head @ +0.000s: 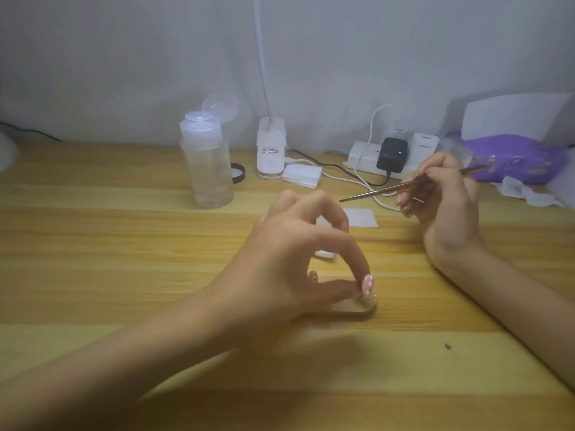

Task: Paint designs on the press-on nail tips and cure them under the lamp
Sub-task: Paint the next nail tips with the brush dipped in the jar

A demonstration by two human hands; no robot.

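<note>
My left hand (298, 253) reaches over the middle of the wooden table, its thumb and forefinger pinched on a pink nail tip with white dots (461, 283) that stands on a small clear holder plate (357, 307). A second pink tip (313, 276) shows just behind the thumb. My right hand (448, 194) hovers to the right and further back, gripping a thin nail brush (382, 191) whose dark bristle end points left. The lamp base (271, 149) stands at the back with its white neck rising out of view.
A clear pump bottle (207, 163) with an open lid stands at back left, a black cap (239, 173) beside it. Cotton pads (302, 175), a white square pad (362, 217), a power strip with chargers (392, 155) and cables, and a purple tissue pack (522, 158) lie behind.
</note>
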